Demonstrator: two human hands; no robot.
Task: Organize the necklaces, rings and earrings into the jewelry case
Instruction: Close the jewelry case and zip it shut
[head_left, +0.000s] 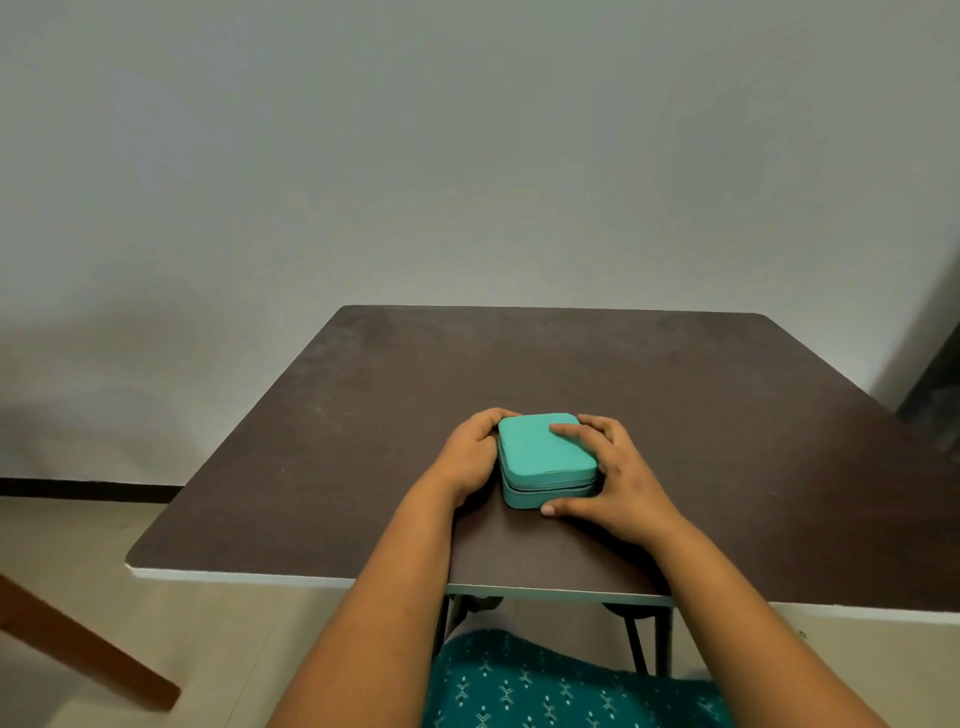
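Note:
A small teal jewelry case (540, 457) with a zip seam lies closed on the dark brown table (675, 405), near its front middle. My left hand (470, 452) grips the case's left side, fingers curled round its far left corner. My right hand (605, 475) holds the right side, with the index finger lying on the lid and the thumb against the front right corner. No necklaces, rings or earrings are in view.
The table's white front edge (234, 577) runs just ahead of my lap, which is covered by teal patterned cloth (545, 686). A brown wooden leg (88, 644) slants across the floor at the lower left. A plain wall stands behind the table.

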